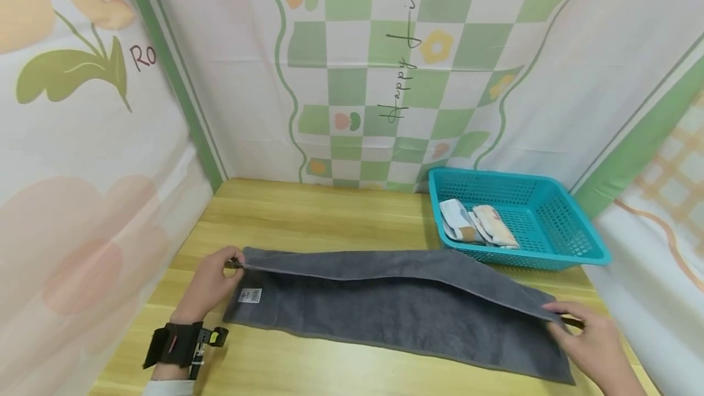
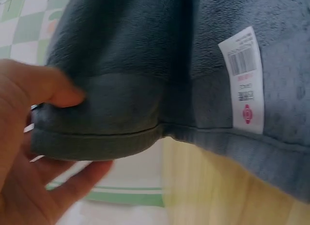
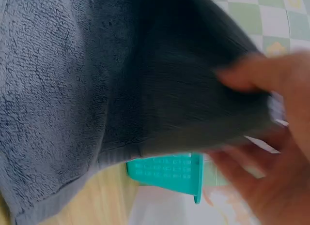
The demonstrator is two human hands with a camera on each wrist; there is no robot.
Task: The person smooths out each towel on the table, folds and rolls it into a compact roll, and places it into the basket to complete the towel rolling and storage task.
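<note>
A long dark grey towel [image 1: 385,298] lies stretched across the wooden table [image 1: 308,212], its far long edge lifted and folding toward me. My left hand [image 1: 211,283] pinches the towel's far left corner [image 2: 97,123] between thumb and fingers, beside a white barcode label [image 2: 244,80]. My right hand [image 1: 591,338] pinches the far right corner [image 3: 193,104], thumb on top and fingers below. The label [image 1: 250,296] also shows on the towel's left end in the head view.
A teal plastic basket [image 1: 550,197] stands at the back right of the table and holds folded patterned cloths [image 1: 478,222]; it also shows as the basket [image 3: 167,169] under the lifted towel. Patterned fabric walls [image 1: 385,66] close in the table on three sides.
</note>
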